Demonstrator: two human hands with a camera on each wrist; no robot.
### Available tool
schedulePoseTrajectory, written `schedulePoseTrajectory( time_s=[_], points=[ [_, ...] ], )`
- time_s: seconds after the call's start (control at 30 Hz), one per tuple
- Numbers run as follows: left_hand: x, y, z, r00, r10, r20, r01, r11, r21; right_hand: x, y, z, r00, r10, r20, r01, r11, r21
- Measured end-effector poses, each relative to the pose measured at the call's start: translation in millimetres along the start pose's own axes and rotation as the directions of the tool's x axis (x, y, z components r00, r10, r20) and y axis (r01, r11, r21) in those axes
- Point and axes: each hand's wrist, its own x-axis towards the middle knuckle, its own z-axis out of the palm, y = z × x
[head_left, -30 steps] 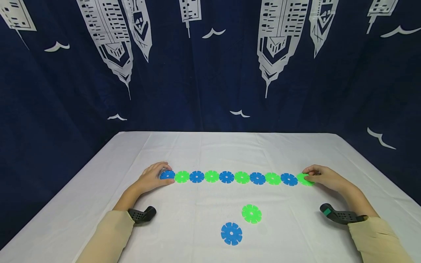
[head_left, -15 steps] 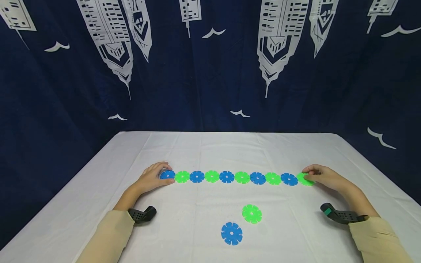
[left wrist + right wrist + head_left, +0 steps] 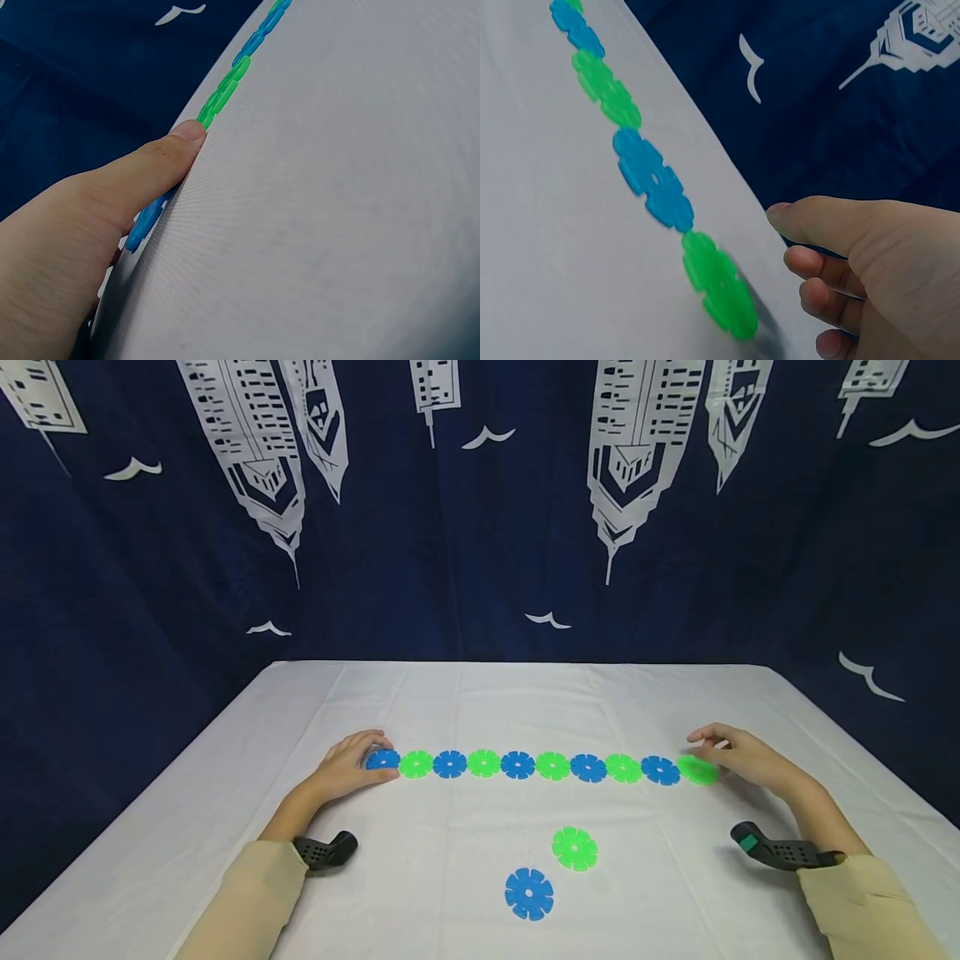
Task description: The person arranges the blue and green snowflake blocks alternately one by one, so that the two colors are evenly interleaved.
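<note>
A straight row of flat, notched plastic discs, blue and green by turns, crosses the white table in the head view. At its left end my left hand (image 3: 347, 768) pinches the blue notched disc (image 3: 383, 759), thumb on the near edge and fingers on the far side. The left wrist view shows the thumb (image 3: 161, 161) lying over that disc, hiding part of it. My right hand (image 3: 742, 760) hovers beside the green notched disc (image 3: 697, 770) at the right end, fingers loosely bent and holding nothing. In the right wrist view that green disc (image 3: 718, 285) lies apart from the fingertips.
Nearer to me, a loose green disc (image 3: 575, 848) and a loose blue disc (image 3: 528, 894) lie on the white tablecloth (image 3: 420, 902). Behind the table hangs a dark blue curtain (image 3: 450, 568) with white building prints. Both wrists wear black bands.
My right hand has let go of the green disc at the row's right end and lifted slightly off it. The left hand and the row stay as they were.
</note>
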Motion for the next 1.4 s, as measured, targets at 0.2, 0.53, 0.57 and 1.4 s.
schedulePoseTrajectory(
  time_s=[0.2,0.53,0.57,1.4],
  points=[
    [-0.1,-1.6,1.0,1.000,0.004,0.000,-0.004,1.000,0.003,0.1,-20.7,-2.7,0.999,-0.042,-0.014,0.042,0.999,-0.013],
    [0.0,-0.8,0.2,1.000,0.005,-0.002,-0.005,1.000,-0.021,-6.2,-60.2,-4.0,0.990,-0.137,-0.020,0.135,0.989,-0.065],
    [-0.1,-0.8,0.0,1.000,0.003,-0.002,-0.003,1.000,-0.024,-7.0,-64.5,-3.6,0.990,-0.143,-0.017,0.142,0.988,-0.068],
    [1.3,0.6,1.3,1.000,-0.007,-0.003,0.007,1.000,-0.013,-37.6,-139.4,37.6,0.885,-0.378,0.273,0.376,0.925,0.060]
  ],
)
